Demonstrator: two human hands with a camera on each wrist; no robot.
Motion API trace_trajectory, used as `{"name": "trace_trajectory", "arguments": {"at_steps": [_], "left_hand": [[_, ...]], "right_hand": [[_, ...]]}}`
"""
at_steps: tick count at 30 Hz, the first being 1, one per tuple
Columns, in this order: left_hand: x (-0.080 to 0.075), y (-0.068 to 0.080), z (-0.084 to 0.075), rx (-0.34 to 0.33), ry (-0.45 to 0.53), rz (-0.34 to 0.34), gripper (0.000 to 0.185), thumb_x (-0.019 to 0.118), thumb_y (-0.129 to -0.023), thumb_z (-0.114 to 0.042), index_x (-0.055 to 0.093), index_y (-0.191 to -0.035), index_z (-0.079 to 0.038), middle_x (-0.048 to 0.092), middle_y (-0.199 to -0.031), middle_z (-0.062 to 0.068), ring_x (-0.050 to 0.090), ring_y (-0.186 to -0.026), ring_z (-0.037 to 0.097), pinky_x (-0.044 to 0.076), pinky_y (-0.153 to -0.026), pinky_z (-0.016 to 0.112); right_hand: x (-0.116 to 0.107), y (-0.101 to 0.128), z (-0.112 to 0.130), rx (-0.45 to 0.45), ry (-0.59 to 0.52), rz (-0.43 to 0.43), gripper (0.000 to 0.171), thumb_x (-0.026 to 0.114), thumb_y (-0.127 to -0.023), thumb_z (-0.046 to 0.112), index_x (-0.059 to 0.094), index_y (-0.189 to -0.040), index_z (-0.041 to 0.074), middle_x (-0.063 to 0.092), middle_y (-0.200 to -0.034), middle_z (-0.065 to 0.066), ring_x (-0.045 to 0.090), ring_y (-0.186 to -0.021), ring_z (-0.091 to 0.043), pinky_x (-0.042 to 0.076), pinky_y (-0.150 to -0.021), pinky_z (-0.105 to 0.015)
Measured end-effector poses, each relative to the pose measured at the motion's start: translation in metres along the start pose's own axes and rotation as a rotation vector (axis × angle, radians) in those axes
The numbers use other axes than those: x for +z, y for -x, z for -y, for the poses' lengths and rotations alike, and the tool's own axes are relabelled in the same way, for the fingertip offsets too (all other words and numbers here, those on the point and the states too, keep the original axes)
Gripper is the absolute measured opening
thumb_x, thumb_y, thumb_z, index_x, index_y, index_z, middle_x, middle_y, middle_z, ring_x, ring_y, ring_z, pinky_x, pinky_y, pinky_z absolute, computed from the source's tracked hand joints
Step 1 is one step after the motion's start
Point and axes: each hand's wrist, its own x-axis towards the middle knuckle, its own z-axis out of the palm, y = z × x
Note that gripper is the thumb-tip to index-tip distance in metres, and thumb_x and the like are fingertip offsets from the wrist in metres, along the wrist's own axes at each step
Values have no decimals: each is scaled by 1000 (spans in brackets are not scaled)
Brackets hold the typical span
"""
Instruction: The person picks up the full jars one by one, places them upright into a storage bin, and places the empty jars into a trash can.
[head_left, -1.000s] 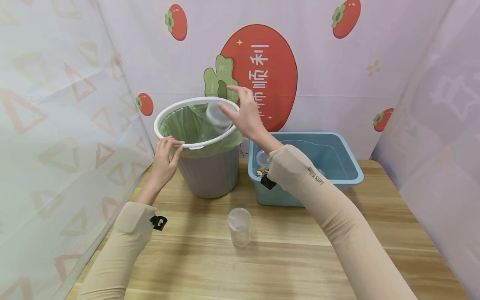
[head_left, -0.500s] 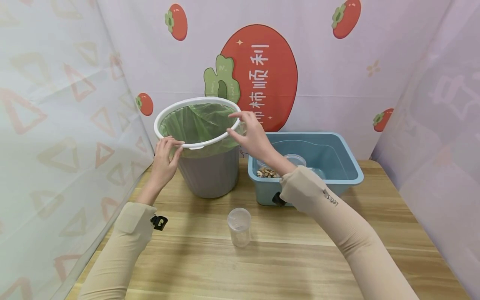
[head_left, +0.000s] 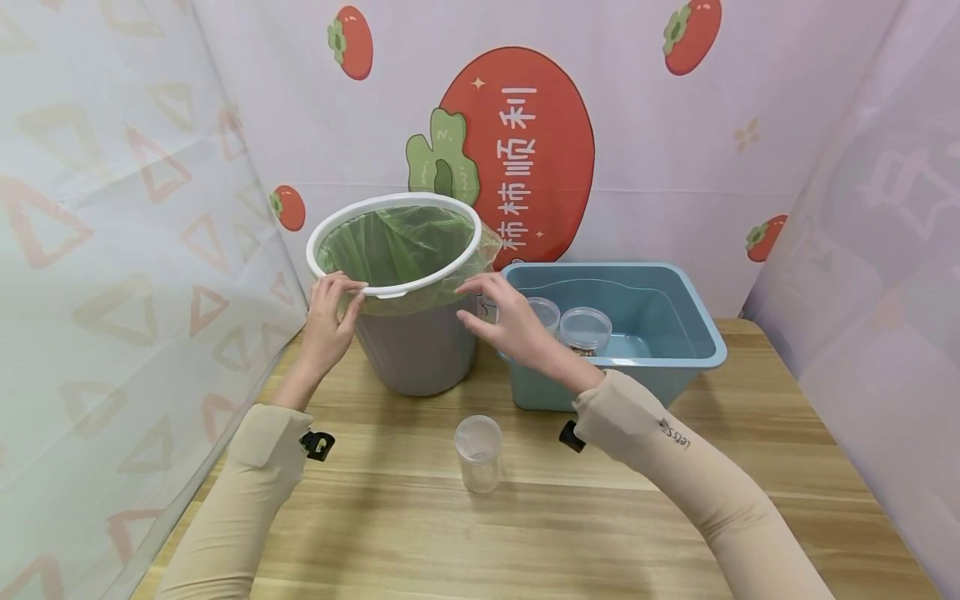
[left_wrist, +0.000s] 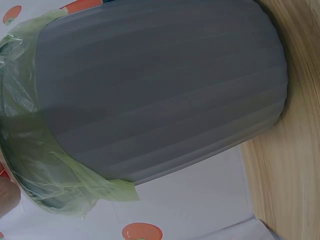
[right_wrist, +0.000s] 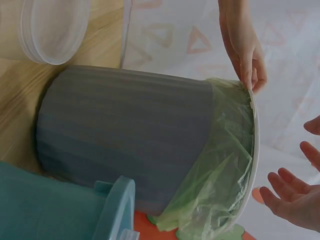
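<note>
My left hand (head_left: 332, 312) pinches the near left part of the white rim (head_left: 393, 289) of a grey trash can (head_left: 420, 350). A green plastic bag (head_left: 397, 242) lines the can and hangs over its edge. In the right wrist view the left hand (right_wrist: 245, 55) has thumb and fingers on that rim. My right hand (head_left: 510, 321) holds nothing; its fingers are spread and loosely bent, between the can's right side and a blue tub. A clear lidded plastic jar (head_left: 478, 454) stands on the table in front of the can.
The blue plastic tub (head_left: 705, 350) stands right of the can. Inside it are clear lidded jars (head_left: 587, 327), one partly hidden by my right hand. A wooden table (head_left: 570, 517) lies beneath, with patterned curtains (head_left: 645, 150) at the back and sides.
One second ago my right hand was over the trash can with a clear jar near its fingers inside. It has moved down and right, without the jar. My left hand has stayed put.
</note>
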Motion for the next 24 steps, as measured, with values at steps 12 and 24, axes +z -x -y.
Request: {"name": "trace_trajectory", "arguments": {"at_steps": [12,24], "left_hand": [[1,1,0,-9,2,0,12,54,-84,3,55,-96,6,48,-100,22,38,-110,38,24,-97,48],[1,0,1,0,12,-5,12,54,-83,4,55,-96,6,48,-100,22,38,-109,41,24,-97,48]], "right_hand": [[17,39,-9,-14,-40,116,25,63,-81,10,58,-104,2,52,-110,-13,48,-107,-21,39,-92,-35],[31,70,-17,-4,-18,215,24,64,-80,13,59,-103,6,53,-109,-8,49,-107,-19,39,-92,-34]]}}
